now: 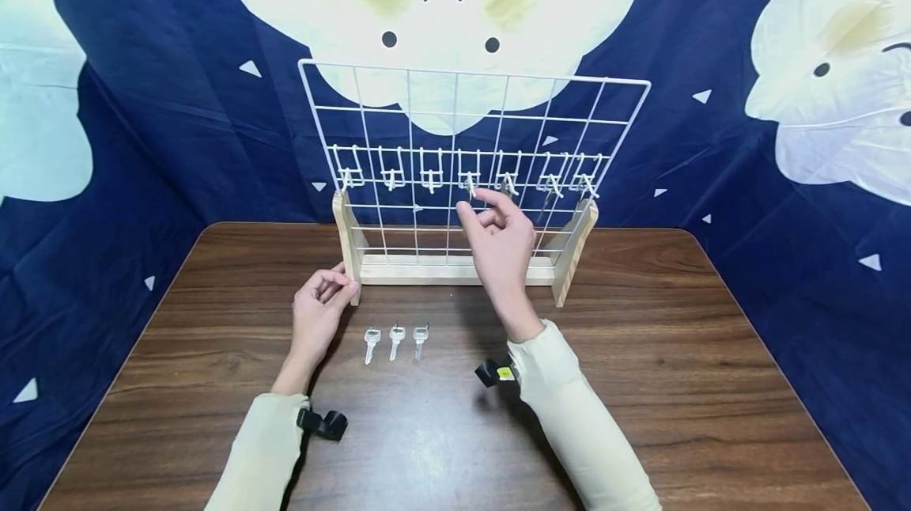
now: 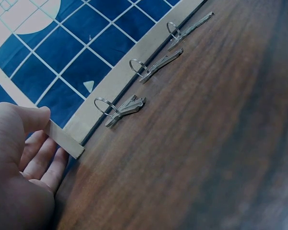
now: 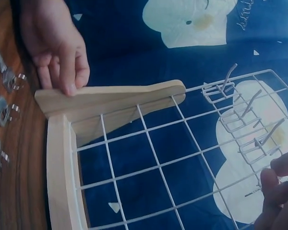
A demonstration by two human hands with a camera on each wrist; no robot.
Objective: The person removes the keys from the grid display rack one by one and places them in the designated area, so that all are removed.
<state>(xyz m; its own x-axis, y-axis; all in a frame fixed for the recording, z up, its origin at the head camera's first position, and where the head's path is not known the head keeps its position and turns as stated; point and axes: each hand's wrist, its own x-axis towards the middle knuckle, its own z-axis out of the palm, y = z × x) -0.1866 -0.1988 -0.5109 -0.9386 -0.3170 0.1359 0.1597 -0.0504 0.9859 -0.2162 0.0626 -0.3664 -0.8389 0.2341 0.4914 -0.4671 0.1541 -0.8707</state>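
Observation:
A white wire grid rack point(image 1: 455, 112) stands in a wooden base point(image 1: 420, 270). My left hand point(image 1: 316, 309) grips the base's left upright point(image 1: 346, 238), thumb on the near side. My right hand point(image 1: 501, 246) is raised at the middle hook point(image 1: 468, 181), its thumb and forefinger pinching a small key point(image 3: 253, 193), mostly hidden by the fingers. Three silver keys with rings, a left key point(image 1: 372, 344), a middle key point(image 1: 396, 342) and a right key point(image 1: 421, 341), lie in a row on the table before the base.
Several white hooks line the grid; keys appear to hang on those at the right, such as one hook point(image 1: 550, 183). The brown wooden table point(image 1: 697, 384) spreads around the rack. A dark blue cloth point(image 1: 164, 100) with white cloud shapes hangs behind and at the sides.

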